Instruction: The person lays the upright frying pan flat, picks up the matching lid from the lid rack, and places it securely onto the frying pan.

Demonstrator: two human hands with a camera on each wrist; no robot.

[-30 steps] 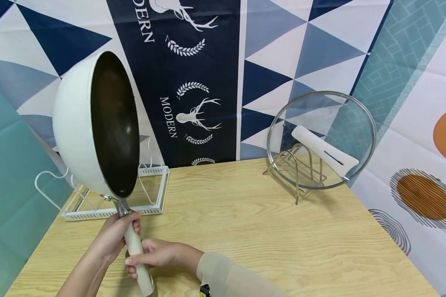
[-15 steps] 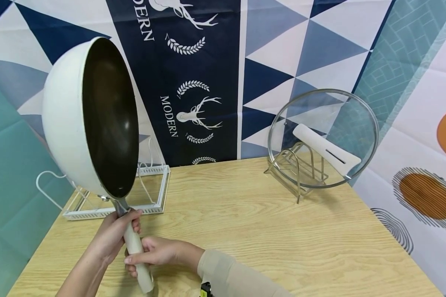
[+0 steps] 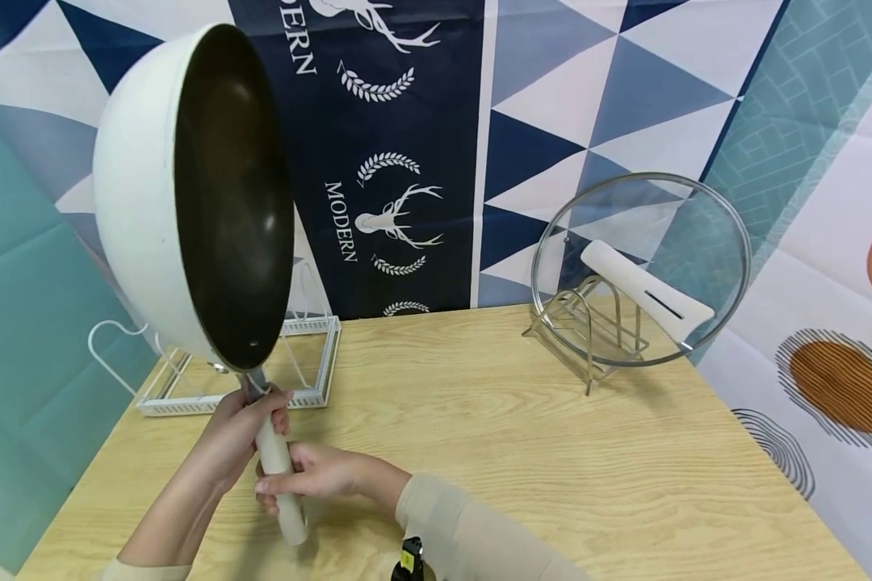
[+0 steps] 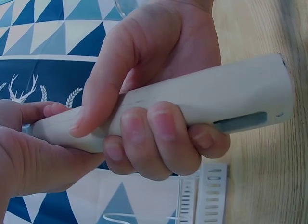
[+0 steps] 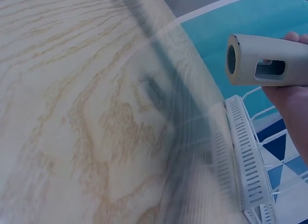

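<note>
A deep wok [image 3: 138, 194], white outside and dark brown inside, is held up on the left in the head view, its opening facing right and its handle [image 3: 291, 520] pointing down. My left hand [image 3: 236, 428] grips the handle just below the metal neck. Lower down, my right hand [image 3: 320, 472] wraps round the same handle; the left wrist view shows its curled fingers [image 4: 163, 132] there. The slotted, hollow handle end [image 5: 240, 60] sticks out past the hand in the right wrist view, above the table.
A white wire rack [image 3: 320, 367] stands behind the wok on the wooden table [image 3: 480, 452]. At the back right, a glass lid [image 3: 705, 242] with a white handle leans in a small metal stand [image 3: 589, 331]. Patterned sheets [image 3: 421, 121] line the walls.
The wok has risen in the head view, with both hands moving slightly up along with it. Both hands keep their hold on the handle. The background has shifted slightly right.
</note>
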